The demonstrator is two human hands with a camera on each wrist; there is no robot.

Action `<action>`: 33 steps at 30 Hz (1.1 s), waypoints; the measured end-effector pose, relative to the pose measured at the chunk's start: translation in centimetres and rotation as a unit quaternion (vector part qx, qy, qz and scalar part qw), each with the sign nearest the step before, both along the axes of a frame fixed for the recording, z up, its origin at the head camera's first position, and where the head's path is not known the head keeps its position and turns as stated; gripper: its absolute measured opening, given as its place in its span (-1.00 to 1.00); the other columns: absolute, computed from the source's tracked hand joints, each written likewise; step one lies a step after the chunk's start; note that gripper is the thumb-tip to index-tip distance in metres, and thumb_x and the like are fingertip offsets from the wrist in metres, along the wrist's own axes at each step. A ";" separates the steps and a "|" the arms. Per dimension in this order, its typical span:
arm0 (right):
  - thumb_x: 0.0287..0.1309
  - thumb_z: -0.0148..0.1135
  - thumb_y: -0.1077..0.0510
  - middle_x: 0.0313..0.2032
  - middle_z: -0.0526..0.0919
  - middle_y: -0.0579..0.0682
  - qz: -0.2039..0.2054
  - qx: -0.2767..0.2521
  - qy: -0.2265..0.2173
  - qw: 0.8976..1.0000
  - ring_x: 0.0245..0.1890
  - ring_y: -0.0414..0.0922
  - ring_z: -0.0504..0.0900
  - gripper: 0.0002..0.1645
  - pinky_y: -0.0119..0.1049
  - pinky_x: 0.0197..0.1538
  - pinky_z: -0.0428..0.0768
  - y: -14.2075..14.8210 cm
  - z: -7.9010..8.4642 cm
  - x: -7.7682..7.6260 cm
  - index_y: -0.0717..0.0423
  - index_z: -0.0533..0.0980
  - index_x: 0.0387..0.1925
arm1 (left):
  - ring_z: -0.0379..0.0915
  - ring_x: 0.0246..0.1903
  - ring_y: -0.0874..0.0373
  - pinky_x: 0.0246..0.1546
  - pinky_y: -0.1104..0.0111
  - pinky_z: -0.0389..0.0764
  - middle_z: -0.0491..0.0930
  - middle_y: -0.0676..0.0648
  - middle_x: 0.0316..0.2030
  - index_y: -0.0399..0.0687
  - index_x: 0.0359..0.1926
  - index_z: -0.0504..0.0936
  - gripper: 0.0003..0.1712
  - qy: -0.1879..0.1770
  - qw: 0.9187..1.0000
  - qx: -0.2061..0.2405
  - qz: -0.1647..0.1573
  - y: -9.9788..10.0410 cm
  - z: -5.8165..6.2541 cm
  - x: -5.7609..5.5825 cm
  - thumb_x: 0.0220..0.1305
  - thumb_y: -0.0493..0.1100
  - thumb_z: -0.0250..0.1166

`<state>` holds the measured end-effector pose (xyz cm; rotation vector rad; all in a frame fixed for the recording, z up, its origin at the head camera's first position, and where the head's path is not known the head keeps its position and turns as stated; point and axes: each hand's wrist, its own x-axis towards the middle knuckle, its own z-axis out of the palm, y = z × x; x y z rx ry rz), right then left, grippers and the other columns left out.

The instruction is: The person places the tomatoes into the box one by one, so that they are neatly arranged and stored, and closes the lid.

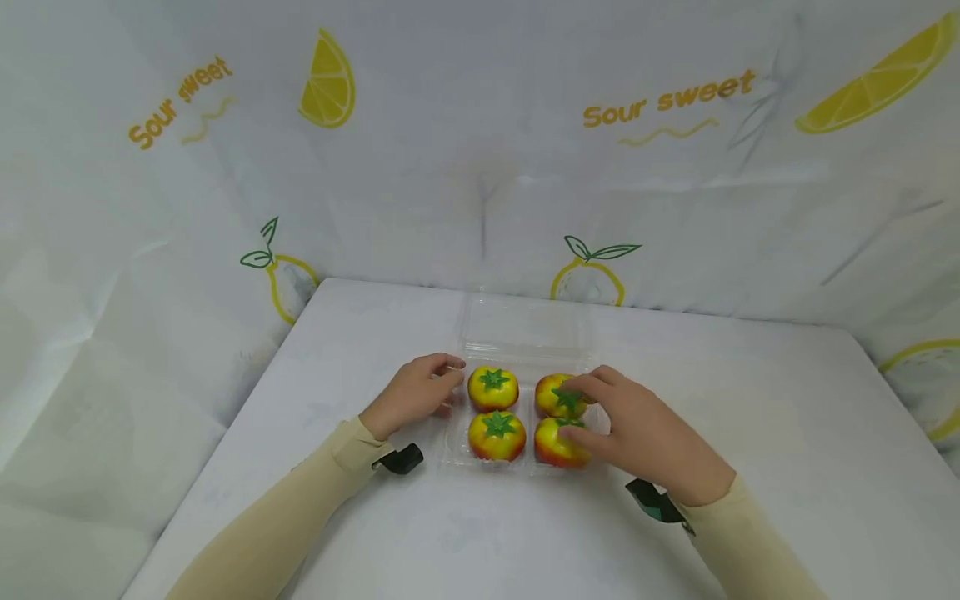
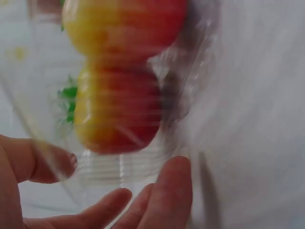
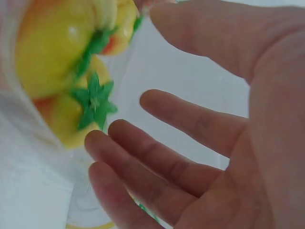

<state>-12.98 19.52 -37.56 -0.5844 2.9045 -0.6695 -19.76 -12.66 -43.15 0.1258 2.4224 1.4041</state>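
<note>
A clear plastic clamshell box (image 1: pixel 457 457) lies on the table with its lid (image 1: pixel 525 323) folded back, away from me. Inside sit several yellow-and-red persimmon-like fruits (image 1: pixel 497 436) with green star-shaped tops, in two columns. My left hand (image 1: pixel 422 387) is at the box's left side, fingers loosely bent; in the left wrist view its fingertips (image 2: pixel 174 183) are right by the clear wall. My right hand (image 1: pixel 637 417) reaches over the right edge, thumb and fingers spread above the right-hand fruits (image 1: pixel 551 446). In the right wrist view the fingers (image 3: pixel 190 112) are apart with nothing between them.
The white table (image 1: pixel 465 542) extends around the box on all sides. A white backdrop (image 1: pixel 480 125) with lemon prints and lettering rises behind the table and along its sides. Dark straps with small devices (image 1: pixel 403 459) sit at both wrists.
</note>
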 end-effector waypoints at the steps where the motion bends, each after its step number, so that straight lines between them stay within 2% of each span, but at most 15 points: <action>1: 0.29 0.53 -0.16 0.11 0.67 -0.01 -0.003 -0.015 0.005 1.000 0.04 0.00 0.70 -0.36 0.05 0.14 0.78 0.6 0.1 -0.3 0.01 0.61 0.29 | 0.75 -0.19 0.10 -0.15 0.27 0.86 0.69 -0.16 0.13 -0.05 0.40 0.59 -0.47 -0.002 1.000 -0.003 0.000 -0.2 0.2 -0.2 0.60 0.09 0.17; 4: 0.36 0.48 -0.10 0.15 0.70 0.06 -0.022 -0.061 0.020 0.998 0.11 0.07 0.71 -0.36 0.13 0.20 0.75 2.2 -0.1 -1.6 0.04 0.57 0.36 | 0.77 -0.15 0.08 -0.10 0.24 0.86 0.67 -0.18 0.22 -0.05 0.47 0.54 -0.39 -0.006 1.000 -0.007 0.006 -0.8 0.9 -0.9 0.61 0.17 0.17; 8: 0.46 0.35 -0.22 0.17 0.70 0.15 -0.076 -0.101 0.005 0.992 0.14 0.13 0.72 -0.25 0.19 0.26 0.72 4.0 -1.0 -4.2 0.08 0.47 0.47 | 0.78 -0.07 0.00 -0.05 0.21 0.86 0.67 -0.21 0.27 -0.08 0.49 0.50 -0.35 -0.007 1.000 0.005 0.012 -1.6 1.6 -2.5 0.61 0.19 0.16; 12: 0.48 0.21 -0.39 0.26 0.66 0.21 -0.127 -0.117 -0.050 0.984 0.25 0.19 0.67 -0.09 0.23 0.30 0.69 4.9 -2.1 -6.5 0.11 0.37 0.55 | 0.78 0.00 -0.05 0.03 0.20 0.85 0.66 -0.24 0.25 -0.11 0.50 0.48 -0.35 -0.018 0.999 0.029 0.009 -1.7 1.8 -3.8 0.63 0.18 0.15; 16: 0.52 0.14 -0.39 0.32 0.60 0.27 -0.139 -0.169 -0.125 0.968 0.27 0.19 0.67 -0.03 0.22 0.38 0.65 5.2 -3.4 -8.0 0.16 0.26 0.62 | 0.76 0.04 -0.06 0.10 0.19 0.83 0.66 -0.26 0.25 -0.13 0.51 0.46 -0.33 -0.036 0.998 0.046 0.000 -1.4 1.7 -4.6 0.63 0.19 0.14; 20: 0.55 0.14 -0.34 0.34 0.61 0.28 -0.131 -0.241 -0.189 0.943 0.27 0.14 0.71 -0.04 0.11 0.47 0.60 5.4 -4.8 -8.7 0.18 0.22 0.64 | 0.77 0.02 -0.06 0.12 0.19 0.81 0.66 -0.24 0.23 -0.12 0.46 0.52 -0.36 -0.054 0.997 0.054 -0.004 -1.1 1.3 -5.0 0.62 0.18 0.15; 23: 0.55 0.16 -0.32 0.33 0.65 0.24 -0.123 -0.269 -0.209 0.932 0.26 0.06 0.71 -0.08 -0.05 0.43 0.66 5.3 -5.7 -9.0 0.17 0.27 0.62 | 0.77 -0.01 -0.03 0.10 0.21 0.83 0.67 -0.24 0.21 -0.13 0.43 0.53 -0.39 -0.071 0.996 0.060 -0.008 -1.1 0.9 -5.2 0.63 0.16 0.15; 27: 0.55 0.18 -0.27 0.30 0.68 0.22 -0.114 -0.289 -0.212 0.926 0.19 -0.02 0.73 -0.13 -0.21 0.31 0.73 5.2 -6.4 -9.3 0.16 0.30 0.60 | 0.77 -0.04 -0.01 0.02 0.25 0.84 0.69 -0.24 0.20 -0.10 0.53 0.44 -0.37 -0.080 0.994 0.068 -0.009 -0.8 0.6 -5.2 0.63 0.11 0.16; 33: 0.53 0.21 -0.26 0.29 0.67 0.21 -0.131 -0.297 -0.213 0.922 0.14 -0.03 0.73 -0.12 -0.20 0.32 0.73 5.0 -6.8 -9.4 0.10 0.26 0.63 | 0.78 -0.08 0.02 0.00 0.26 0.85 0.70 -0.26 0.24 0.02 0.66 0.26 -0.25 -0.078 0.993 0.088 -0.005 -0.5 0.6 -5.0 0.58 0.02 0.22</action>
